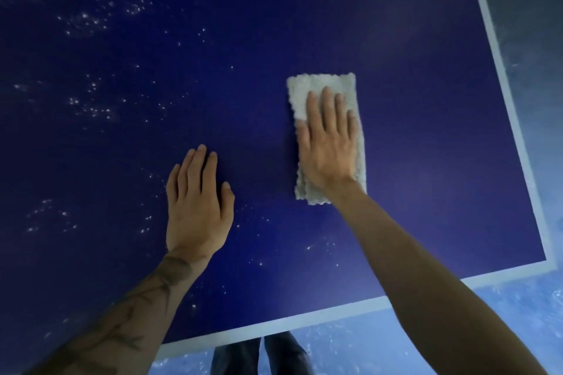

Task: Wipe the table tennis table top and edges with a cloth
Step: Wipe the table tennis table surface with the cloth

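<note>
Cloth (pixel 323 91) lies folded on the blue counter (pixel 396 39) toward its near right corner, right hand (pixel 330 146) pressing it flat with straight fingers; left hand (pixel 198 204) rests flat and empty on the counter nearby.

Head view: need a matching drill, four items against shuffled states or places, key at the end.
1. cloth
2. left hand
3. right hand
4. white specks

A. scattered over the left part of the top
B. flat on the bare blue tabletop, holding nothing
C. folded, under a palm
D. pressing flat on the cloth

Pairs: 1-C, 2-B, 3-D, 4-A
</note>
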Tool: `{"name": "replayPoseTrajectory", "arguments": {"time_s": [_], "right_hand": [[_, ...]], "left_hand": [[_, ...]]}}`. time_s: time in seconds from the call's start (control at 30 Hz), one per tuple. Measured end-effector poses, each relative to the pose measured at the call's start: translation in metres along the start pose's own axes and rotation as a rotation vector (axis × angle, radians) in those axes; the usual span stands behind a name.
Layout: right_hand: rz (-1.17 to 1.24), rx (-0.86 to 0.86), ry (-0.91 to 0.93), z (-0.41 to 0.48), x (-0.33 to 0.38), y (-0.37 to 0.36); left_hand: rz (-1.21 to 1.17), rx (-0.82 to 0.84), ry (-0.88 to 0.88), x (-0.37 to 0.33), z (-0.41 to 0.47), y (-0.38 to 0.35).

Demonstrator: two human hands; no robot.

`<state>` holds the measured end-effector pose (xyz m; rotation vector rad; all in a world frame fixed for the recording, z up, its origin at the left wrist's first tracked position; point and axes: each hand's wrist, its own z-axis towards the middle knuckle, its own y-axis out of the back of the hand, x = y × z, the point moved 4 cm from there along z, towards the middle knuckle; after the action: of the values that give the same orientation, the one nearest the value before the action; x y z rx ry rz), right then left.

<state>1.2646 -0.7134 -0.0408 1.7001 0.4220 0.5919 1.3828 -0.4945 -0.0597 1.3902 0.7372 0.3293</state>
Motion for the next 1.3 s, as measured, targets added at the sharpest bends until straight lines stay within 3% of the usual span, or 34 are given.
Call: {"name": "replayPoseTrajectory", "arguments": {"time_s": [0.13,0.2,0.33,0.43,0.5,0.6,0.67,0.73,0.8,0.9,0.97,1.07,1.17,1.3], "right_hand": [[-0.071,0.057,0.393,-0.067,0.034,-0.023],[-0.081,0.068,0.466,-0.091,0.010,-0.024],[-0.064,0.024,0.159,-0.068,-0.053,-0.004],[0.001,-0.004,-0.018,-0.045,-0.046,0.002],[-0.014,0.000,0.022,-0.050,-0.018,-0.007],[-0.056,0.037,0.328,-0.102,0.015,-0.026],[-0.058,0.058,0.473,-0.135,0.001,-0.030],[-0.074,0.045,0.401,-0.142,-0.038,-0.026],[-0.074,0.019,0.212,-0.130,-0.073,-0.016],[-0.039,-0.017,-0.002,-0.107,-0.075,-0.006],[-0.022,-0.033,-0.002,-0.110,-0.043,-0.014],[0.010,0.029,0.228,-0.151,0.006,-0.036],[0.004,0.084,0.397,-0.183,-0.001,-0.041],[-0.040,0.038,0.119,-0.159,-0.063,-0.024]], "left_hand": [[0.004,-0.004,-0.004,0.000,-0.001,0.001],[-0.007,-0.001,-0.008,-0.001,-0.001,0.002],[-0.021,-0.003,-0.005,-0.002,-0.001,0.002],[-0.024,-0.001,0.001,-0.002,-0.002,0.001],[-0.022,-0.003,0.001,-0.002,-0.002,0.002],[-0.021,0.012,-0.003,-0.005,-0.004,0.003],[-0.020,0.012,-0.006,-0.005,-0.009,0.007],[-0.024,0.007,0.001,-0.004,-0.022,0.011],[-0.013,0.017,0.010,-0.002,-0.044,0.013],[-0.014,0.047,0.018,-0.001,-0.070,0.011],[-0.025,0.043,0.053,0.001,-0.074,0.008],[-0.033,0.044,0.065,0.004,-0.074,0.008],[-0.045,0.043,0.059,0.006,-0.073,0.007],[-0.057,0.033,0.076,0.006,-0.074,0.006]]}}
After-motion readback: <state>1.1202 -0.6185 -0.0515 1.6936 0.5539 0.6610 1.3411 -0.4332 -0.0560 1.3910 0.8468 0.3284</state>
